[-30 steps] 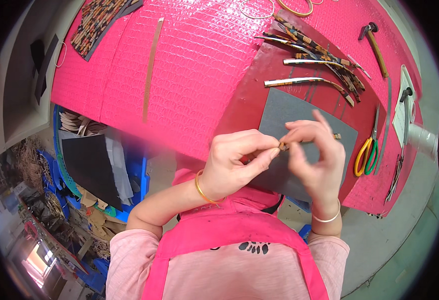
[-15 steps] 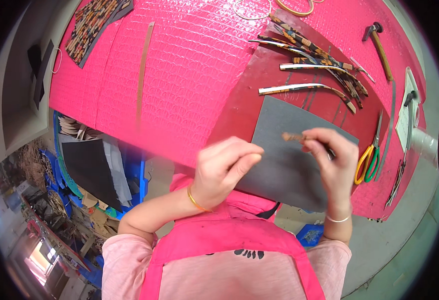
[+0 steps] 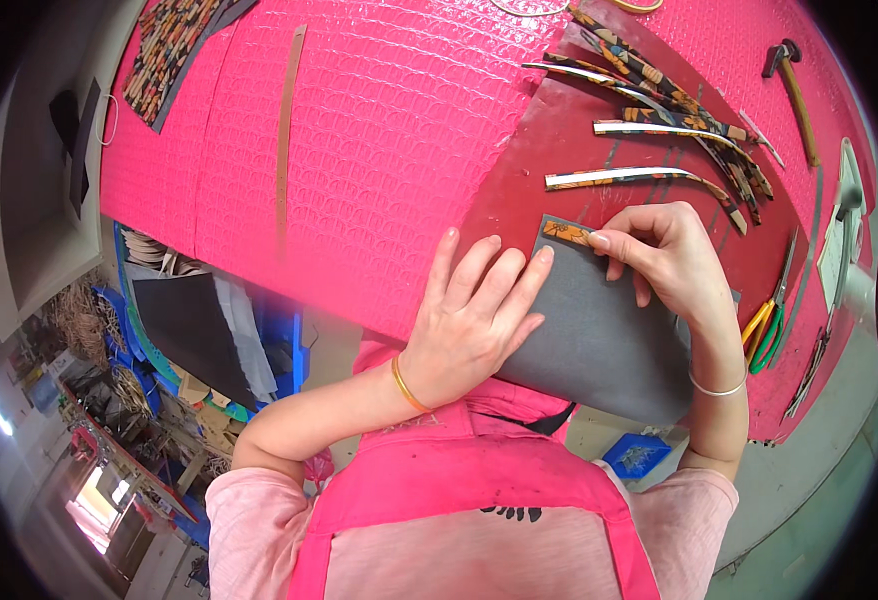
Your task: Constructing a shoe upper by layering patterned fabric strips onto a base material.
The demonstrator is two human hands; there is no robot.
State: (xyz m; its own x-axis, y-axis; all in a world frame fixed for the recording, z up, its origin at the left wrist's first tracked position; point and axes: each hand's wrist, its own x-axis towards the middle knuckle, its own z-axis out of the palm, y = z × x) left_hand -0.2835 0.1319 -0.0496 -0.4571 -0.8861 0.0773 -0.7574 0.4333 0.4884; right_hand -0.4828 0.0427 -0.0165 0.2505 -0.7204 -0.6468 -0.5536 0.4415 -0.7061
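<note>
My right hand (image 3: 664, 255) pinches the right end of a short patterned fabric strip (image 3: 563, 232), orange and dark in print. The strip lies along the far left corner of a dark grey sheet (image 3: 599, 330). My left hand (image 3: 479, 315) rests flat with its fingers spread, across the sheet's left edge and the pink table cover. Its index fingertip is close below the strip. Beyond the sheet, several long floral strips with white backing (image 3: 614, 178) lie on a dark red board (image 3: 519, 170).
Yellow-and-green-handled scissors (image 3: 767, 325) lie right of my right forearm. A hammer (image 3: 797, 100) is at the far right. A brown strip (image 3: 289, 130) lies on the pink table cover (image 3: 379, 150), and a patterned piece (image 3: 174, 60) at far left. A blue crate (image 3: 289, 345) stands below the table edge.
My right hand has moved away from me and put the strip onto the grey sheet's corner. My left hand has opened from a closed pinch and spread flat on the table.
</note>
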